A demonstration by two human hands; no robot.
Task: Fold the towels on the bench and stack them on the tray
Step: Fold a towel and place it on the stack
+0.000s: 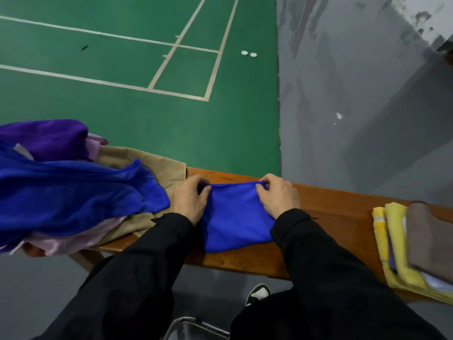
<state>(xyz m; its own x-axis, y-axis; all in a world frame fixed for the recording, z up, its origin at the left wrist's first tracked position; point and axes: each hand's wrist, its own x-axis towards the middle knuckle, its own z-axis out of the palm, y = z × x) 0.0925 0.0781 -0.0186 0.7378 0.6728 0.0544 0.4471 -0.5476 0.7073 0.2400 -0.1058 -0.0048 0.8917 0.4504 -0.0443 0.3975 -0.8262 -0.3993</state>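
Observation:
A folded blue towel (235,217) lies on the wooden bench (331,200) in front of me. My left hand (190,198) pinches its far left corner and my right hand (277,195) pinches its far right corner. To the left sits a loose heap of unfolded towels: a blue one (73,190), a purple one (49,138), a tan one (147,160) and a pale pink one (73,241). At the right end of the bench is a stack of folded towels, yellow (394,253) below and brown (431,239) on top. The tray under the stack is hidden.
Beyond the bench lies a green court floor (147,119) with white lines and grey floor to the right. Two small white objects (248,54) lie on the court. My shoe (257,294) and a metal chair frame (196,325) are below the bench's near edge.

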